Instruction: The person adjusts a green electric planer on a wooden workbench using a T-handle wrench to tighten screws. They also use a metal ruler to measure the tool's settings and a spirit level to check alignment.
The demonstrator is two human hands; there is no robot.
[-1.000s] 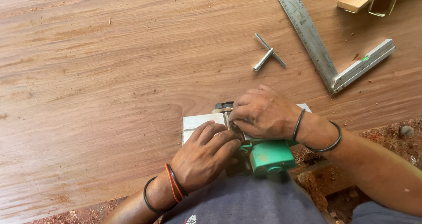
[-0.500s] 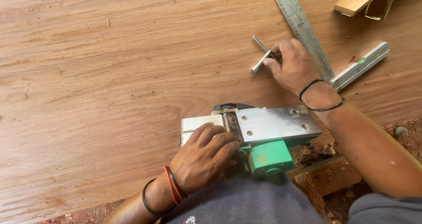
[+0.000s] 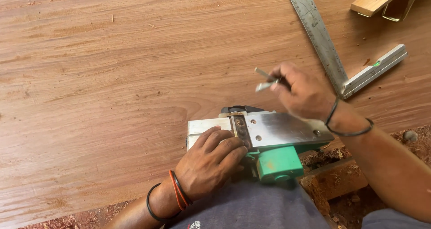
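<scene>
A green electric planer (image 3: 269,137) lies upside down at the near edge of a wide wooden board (image 3: 112,76), its metal sole plate facing up. My left hand (image 3: 211,159) rests on the front of the sole plate, fingers by the blade drum. My right hand (image 3: 303,92) hovers just above and behind the planer, fingers shut on a small metal socket wrench (image 3: 266,80) lifted off the board.
A steel try square (image 3: 332,53) lies on the board at the upper right. A light wood block (image 3: 375,0) and a metal clip sit at the top right corner. Reddish sawdust and a brick-like block (image 3: 332,179) lie near my lap.
My right hand left the planer, reached to the wrench lying on the board by the square, picked it up and is carrying it back toward the planer. My left hand stayed put.
</scene>
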